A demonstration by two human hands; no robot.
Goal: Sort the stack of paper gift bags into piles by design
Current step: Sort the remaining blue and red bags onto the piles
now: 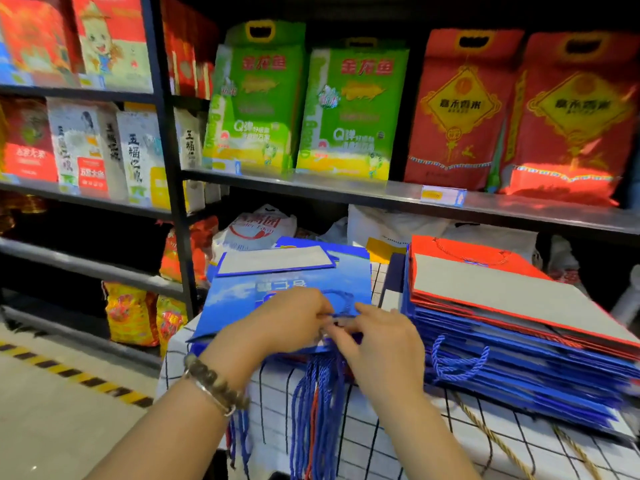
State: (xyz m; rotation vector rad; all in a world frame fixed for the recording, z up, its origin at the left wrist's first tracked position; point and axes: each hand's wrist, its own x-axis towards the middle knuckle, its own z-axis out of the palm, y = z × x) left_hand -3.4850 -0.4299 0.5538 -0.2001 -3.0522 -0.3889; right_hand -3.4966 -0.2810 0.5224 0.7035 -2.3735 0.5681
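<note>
Head view: left hand (287, 323) and right hand (381, 344) pinch the cord of the flat blue paper gift bag (239, 303), left of the red-and-blue bag stack (519, 344), where dangling blue cords (318, 393) may snag, dragging bags askew.

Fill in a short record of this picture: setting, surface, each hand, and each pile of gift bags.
Setting: shop shelf with green rice bags and red rice bags
Surface: checked tablecloth
Left hand: grips the near edge of the top blue gift bag
Right hand: pinches the same edge
Left pile: blue bags, cord handles hanging off the front
Right pile: red gift bag on top of a blue stack
</note>
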